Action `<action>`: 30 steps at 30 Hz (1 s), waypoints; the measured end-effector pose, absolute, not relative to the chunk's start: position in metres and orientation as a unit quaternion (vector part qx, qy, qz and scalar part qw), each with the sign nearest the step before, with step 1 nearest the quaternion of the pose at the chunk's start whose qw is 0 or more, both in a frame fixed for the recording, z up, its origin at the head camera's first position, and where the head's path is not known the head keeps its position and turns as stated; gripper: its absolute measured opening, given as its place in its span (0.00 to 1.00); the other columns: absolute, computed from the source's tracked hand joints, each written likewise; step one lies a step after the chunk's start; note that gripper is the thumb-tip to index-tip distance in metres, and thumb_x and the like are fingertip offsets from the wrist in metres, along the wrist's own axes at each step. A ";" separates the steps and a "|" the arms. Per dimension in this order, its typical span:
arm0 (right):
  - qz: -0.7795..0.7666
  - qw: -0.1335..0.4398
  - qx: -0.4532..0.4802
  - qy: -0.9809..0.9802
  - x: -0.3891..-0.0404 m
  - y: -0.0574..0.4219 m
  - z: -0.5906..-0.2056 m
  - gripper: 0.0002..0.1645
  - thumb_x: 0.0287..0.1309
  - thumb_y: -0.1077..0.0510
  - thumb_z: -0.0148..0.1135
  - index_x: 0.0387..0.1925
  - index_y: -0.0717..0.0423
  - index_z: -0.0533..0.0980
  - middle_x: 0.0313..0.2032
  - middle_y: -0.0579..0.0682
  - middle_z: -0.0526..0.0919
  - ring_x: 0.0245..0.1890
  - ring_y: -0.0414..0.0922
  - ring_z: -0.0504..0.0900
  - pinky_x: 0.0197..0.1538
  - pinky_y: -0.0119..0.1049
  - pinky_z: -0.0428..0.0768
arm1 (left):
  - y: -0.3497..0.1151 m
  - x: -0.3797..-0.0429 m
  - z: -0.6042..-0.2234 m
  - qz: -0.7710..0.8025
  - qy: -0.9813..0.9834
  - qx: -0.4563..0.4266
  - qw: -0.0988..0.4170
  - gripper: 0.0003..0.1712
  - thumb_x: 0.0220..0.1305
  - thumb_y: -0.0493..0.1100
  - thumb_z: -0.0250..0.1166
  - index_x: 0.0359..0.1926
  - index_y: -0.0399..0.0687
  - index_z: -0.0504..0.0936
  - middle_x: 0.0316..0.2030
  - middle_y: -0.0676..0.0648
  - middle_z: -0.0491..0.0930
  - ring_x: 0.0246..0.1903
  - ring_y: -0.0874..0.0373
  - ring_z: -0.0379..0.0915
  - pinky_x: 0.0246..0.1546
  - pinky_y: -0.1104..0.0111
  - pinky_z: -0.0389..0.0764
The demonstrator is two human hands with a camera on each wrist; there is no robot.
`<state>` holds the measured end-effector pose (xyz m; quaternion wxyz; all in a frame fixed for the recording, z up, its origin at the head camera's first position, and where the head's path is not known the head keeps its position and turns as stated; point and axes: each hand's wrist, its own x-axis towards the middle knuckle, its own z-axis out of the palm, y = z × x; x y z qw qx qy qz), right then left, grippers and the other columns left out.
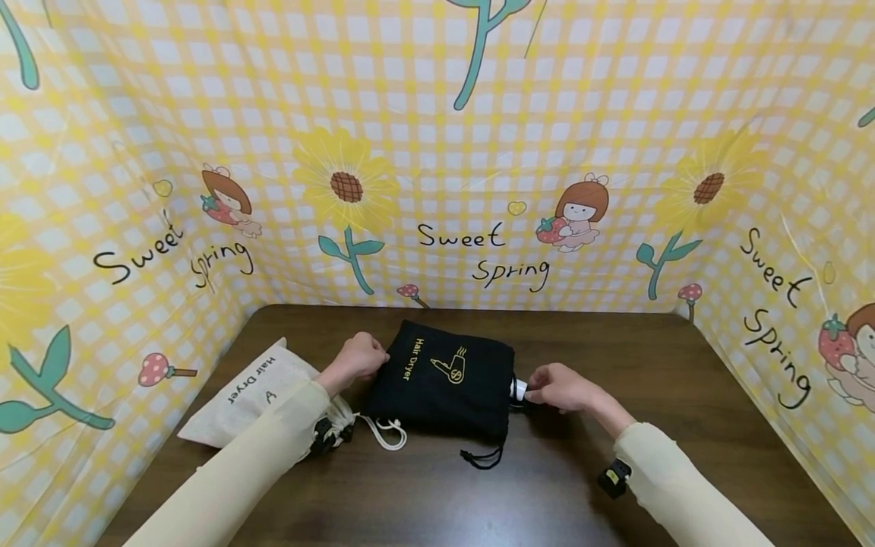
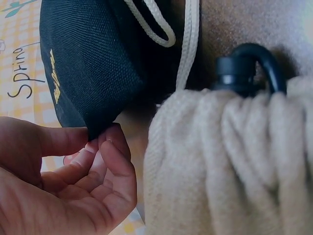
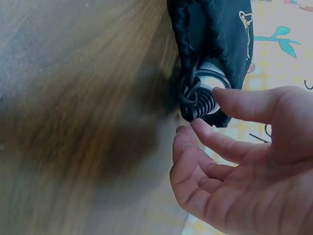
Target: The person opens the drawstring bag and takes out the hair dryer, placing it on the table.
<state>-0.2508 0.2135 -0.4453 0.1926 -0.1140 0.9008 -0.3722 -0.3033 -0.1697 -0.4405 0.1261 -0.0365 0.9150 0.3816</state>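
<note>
A black drawstring bag [image 1: 444, 380] printed with "Hair Dryer" and a yellow dryer drawing lies flat in mid-table. At its left end, my left hand [image 1: 358, 355] pinches a corner of the cloth between thumb and fingers. From the bag's mouth on the right pokes the white handle end of a hair dryer [image 3: 211, 83], with a ribbed black cord sleeve [image 3: 204, 105] and looped cord. My right hand [image 1: 563, 386] pinches this end between thumb and index finger, the other fingers curled below. The rest of the dryer is hidden in the bag.
A cream drawstring bag [image 1: 235, 395], also printed "Hair Dryer", lies at the left, partly under my left forearm. Its white cord [image 1: 390, 434] trails towards the black bag. A black drawstring [image 1: 484, 457] hangs off the near side. Patterned cloth [image 1: 444, 152] walls the brown table [image 1: 437, 494].
</note>
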 end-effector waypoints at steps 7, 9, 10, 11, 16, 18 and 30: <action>-0.346 0.169 -0.165 0.908 -0.255 0.205 -0.447 0.17 0.70 0.56 0.68 0.47 0.68 0.81 0.35 0.51 0.83 0.34 0.45 0.78 0.40 0.41 0.78 | -0.169 -0.303 -0.440 0.380 0.916 -0.030 0.125 0.27 0.76 0.38 0.62 0.15 0.50 0.69 0.15 0.51 0.68 0.16 0.60 0.65 0.22 0.68 0.75; -0.344 0.167 -0.169 0.908 -0.256 0.204 -0.449 0.16 0.70 0.57 0.68 0.47 0.68 0.81 0.35 0.50 0.83 0.34 0.44 0.78 0.40 0.41 0.78 | -0.169 -0.303 -0.440 0.380 0.916 -0.029 0.123 0.27 0.75 0.37 0.62 0.15 0.48 0.70 0.16 0.51 0.69 0.16 0.60 0.65 0.21 0.69 0.74; -0.344 0.167 -0.171 0.908 -0.256 0.203 -0.450 0.15 0.71 0.57 0.67 0.47 0.68 0.81 0.34 0.50 0.83 0.33 0.44 0.77 0.39 0.41 0.78 | -0.169 -0.303 -0.440 0.381 0.916 -0.030 0.123 0.26 0.75 0.37 0.62 0.16 0.48 0.71 0.16 0.50 0.69 0.16 0.60 0.65 0.21 0.69 0.73; -0.343 0.166 -0.174 0.908 -0.256 0.202 -0.451 0.14 0.71 0.57 0.67 0.46 0.67 0.81 0.34 0.50 0.82 0.33 0.44 0.77 0.39 0.41 0.77 | -0.169 -0.303 -0.440 0.381 0.916 -0.030 0.122 0.25 0.75 0.36 0.62 0.16 0.47 0.73 0.17 0.51 0.70 0.16 0.60 0.65 0.21 0.69 0.73; -0.341 0.164 -0.182 0.908 -0.258 0.201 -0.453 0.12 0.71 0.57 0.67 0.44 0.66 0.82 0.32 0.48 0.81 0.31 0.43 0.75 0.37 0.39 0.76 | -0.170 -0.303 -0.440 0.382 0.916 -0.027 0.122 0.23 0.75 0.36 0.62 0.18 0.45 0.75 0.16 0.51 0.68 0.15 0.60 0.65 0.22 0.68 0.76; -0.341 0.164 -0.185 0.907 -0.259 0.201 -0.454 0.12 0.71 0.57 0.67 0.43 0.65 0.82 0.31 0.48 0.81 0.30 0.43 0.75 0.36 0.39 0.75 | -0.170 -0.303 -0.440 0.382 0.916 -0.025 0.122 0.23 0.76 0.36 0.61 0.18 0.44 0.76 0.14 0.52 0.65 0.15 0.61 0.64 0.24 0.67 0.77; -0.376 0.188 -0.127 0.898 -0.257 0.195 -0.451 0.13 0.70 0.56 0.64 0.35 0.63 0.78 0.29 0.50 0.74 0.25 0.44 0.66 0.32 0.37 0.67 | -0.171 -0.299 -0.437 0.388 0.913 -0.026 0.122 0.20 0.76 0.35 0.61 0.21 0.41 0.79 0.14 0.53 0.64 0.15 0.61 0.64 0.25 0.67 0.78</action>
